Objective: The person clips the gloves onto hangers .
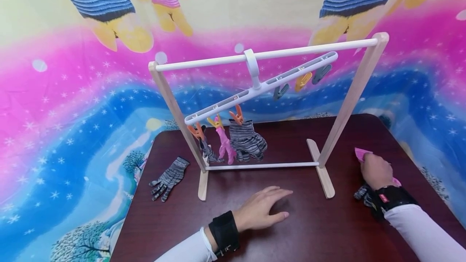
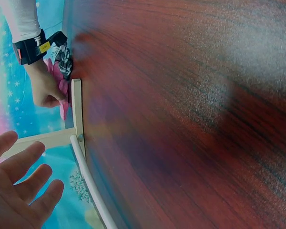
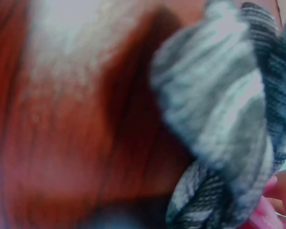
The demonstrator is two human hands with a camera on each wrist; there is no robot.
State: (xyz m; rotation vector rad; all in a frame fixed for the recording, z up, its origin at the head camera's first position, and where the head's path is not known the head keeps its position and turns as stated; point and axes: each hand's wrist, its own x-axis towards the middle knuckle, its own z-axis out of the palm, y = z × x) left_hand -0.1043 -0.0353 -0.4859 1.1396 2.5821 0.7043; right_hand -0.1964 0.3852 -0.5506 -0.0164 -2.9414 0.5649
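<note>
My right hand [image 1: 377,171], at the table's right side, has its fingers curled round a pink glove [image 1: 362,154]. A grey knitted glove [image 1: 364,195] lies under the right wrist; close up, its striped fabric [image 3: 214,105] fills much of the right wrist view. In front of the rack, my left hand [image 1: 260,209] is held over the table with fingers spread and nothing in them; the left wrist view shows its fingers [image 2: 24,167] apart. From the tilted white hanger [image 1: 257,88], orange and yellow clips hold grey gloves [image 1: 247,140] and a pink glove [image 1: 225,144].
A wooden rack with a white top bar [image 1: 211,62] stands on the dark red table [image 1: 291,241], its feet [image 1: 325,182] towards me. Another grey glove [image 1: 170,178] lies at the left. Spare clips [image 1: 303,81] hang at the hanger's right end. A patterned cloth hangs behind.
</note>
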